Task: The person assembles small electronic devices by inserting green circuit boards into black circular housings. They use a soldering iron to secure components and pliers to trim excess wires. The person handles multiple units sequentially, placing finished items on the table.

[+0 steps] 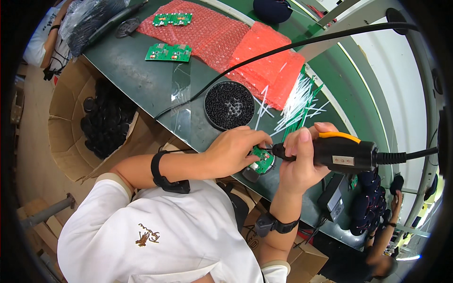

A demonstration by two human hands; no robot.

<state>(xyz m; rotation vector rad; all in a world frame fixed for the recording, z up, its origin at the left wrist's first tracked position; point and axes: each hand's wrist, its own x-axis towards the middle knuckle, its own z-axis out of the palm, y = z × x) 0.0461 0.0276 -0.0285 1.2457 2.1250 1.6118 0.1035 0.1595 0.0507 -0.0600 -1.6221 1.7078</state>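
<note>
My right hand [302,165] is wrapped round a black electric screwdriver [347,153] with an orange lever and a cord leading off to the right. Its nose points left at a green circuit board [264,162] low on the bench edge. The board sits on a dark rounded part [250,175], partly hidden. My left hand [231,153] grips the board from the left, thumb on its near side and fingertips close to the screwdriver's tip. Whether a screw is between those fingertips I cannot make out. Just beyond the left hand is a round dish [206,112] of small black screws.
Green boards [168,53] lie at the far left, some on red bubble wrap [207,35]. White and green strips [297,106] are scattered beyond the board. A black cable [292,45] arches overhead. A cardboard box [66,113] of black parts stands left. Another person's arm [389,226] shows right.
</note>
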